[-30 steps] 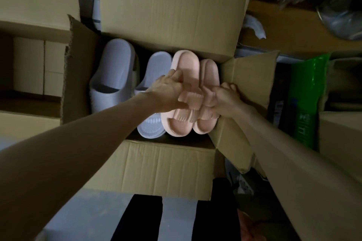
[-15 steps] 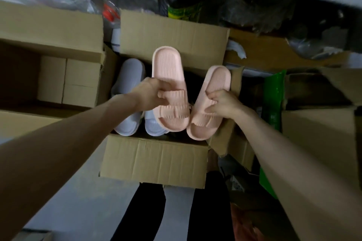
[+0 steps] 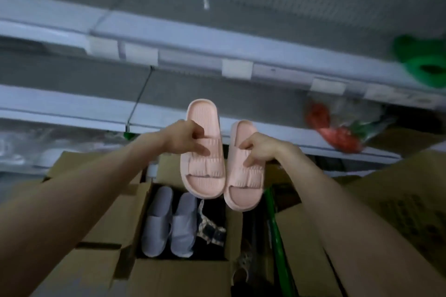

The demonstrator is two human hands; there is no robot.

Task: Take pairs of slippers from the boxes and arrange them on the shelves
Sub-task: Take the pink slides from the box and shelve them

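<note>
Gripped the first pink slipper [image 3: 202, 182] by its strap with the left hand [image 3: 185, 138], fingers curled over the band. Pinched the strap of the second pink slipper [image 3: 242, 191] with the right hand [image 3: 259, 149], fingers likewise curled onto it. Held the two side by side, toes down and heels up, very close and perhaps touching low down. Kept both in the air above the open box [image 3: 181, 277] and in front of the white shelves [image 3: 212, 42], resting on neither.

Judged the taking-out of this pair as done and the placing as not yet done. Could not make out, through the blur, any slippers already set on the shelves. Noted only a green thing [image 3: 423, 61] on the upper level at the right and a red packet [image 3: 337, 134] on a lower one.

Counted at least one more pair to go: a grey pair [image 3: 169, 223] lying flat in the box, just beside a checked cloth [image 3: 210, 226]. Reckoned, then, most of the job as undone: set this pair down together on a shelf, then go back for the grey one.
</note>
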